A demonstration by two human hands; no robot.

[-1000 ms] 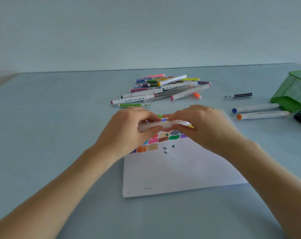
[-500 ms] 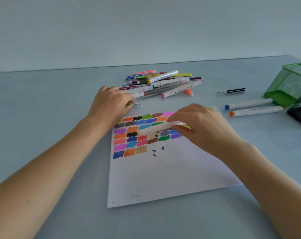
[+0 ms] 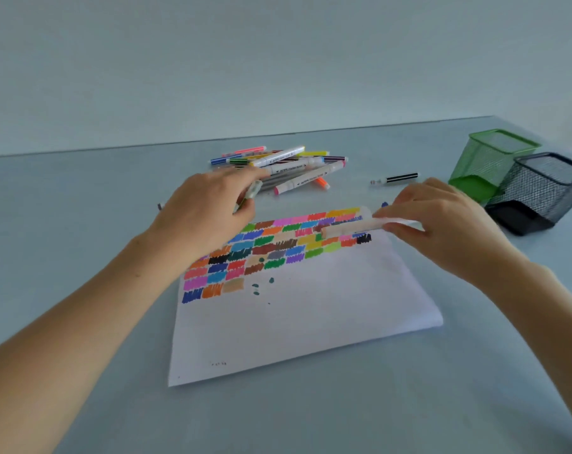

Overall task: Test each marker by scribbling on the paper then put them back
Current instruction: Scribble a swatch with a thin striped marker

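1. My right hand [image 3: 442, 224] pinches the beige-capped marker [image 3: 350, 228] level over the paper's [image 3: 310, 316] far right corner, probably headed for the mesh holders [image 3: 494, 158] by the table's [image 3: 81, 208] right edge.
2. My left hand [image 3: 206, 214] is palm-down, fingers curled round a green marker [image 3: 252, 191] at the near edge of the marker pile [image 3: 287, 165], so I'd guess that one's next to test.

left hand [image 3: 209, 208]: holds green marker [image 3: 252, 191] | right hand [image 3: 442, 221]: holds white marker [image 3: 350, 229]
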